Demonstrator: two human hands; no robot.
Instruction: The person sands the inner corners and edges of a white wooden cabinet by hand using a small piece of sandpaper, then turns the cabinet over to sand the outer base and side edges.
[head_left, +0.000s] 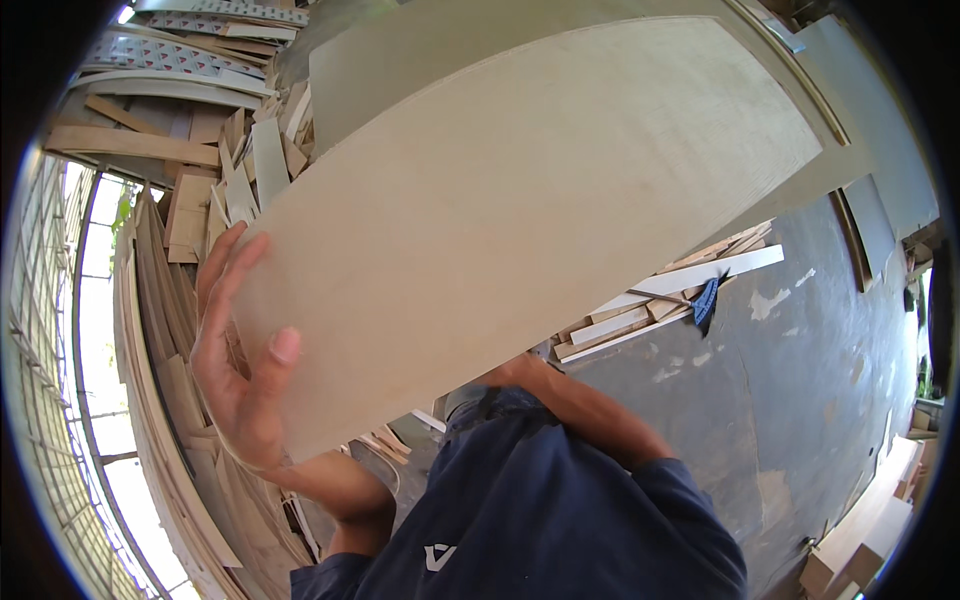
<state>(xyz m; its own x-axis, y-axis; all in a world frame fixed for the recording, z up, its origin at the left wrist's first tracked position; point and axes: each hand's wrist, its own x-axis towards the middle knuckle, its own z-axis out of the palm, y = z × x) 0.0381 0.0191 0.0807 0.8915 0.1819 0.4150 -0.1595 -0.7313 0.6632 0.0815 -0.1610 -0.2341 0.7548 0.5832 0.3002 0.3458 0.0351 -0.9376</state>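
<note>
While its fingers curve up along the edge and its thumb lies against the broad face, the left hand (242,385) is half open, cupped around the left end of a pale wooden panel (510,220) and holding it. The right hand (508,371) is mostly hidden at the panel's lower edge, so I cannot tell how far it is open or whether it grips anything. The panel is raised in front of the dark blue shirt (540,510), slanting across the middle of the view, with its far end toward the upper right.

Beyond the panel's upper edge shows a flat greyish sheet (345,90). Past the lower edge, a pile of wooden strips (610,330) lies on the worn grey floor (800,360), with a blue fan-shaped head (706,303) on a thin rod at its right end. To the left, thin brown sheets (180,385) stand beside a bright grille (45,350); boards and offcuts (140,143) crowd the upper left.
</note>
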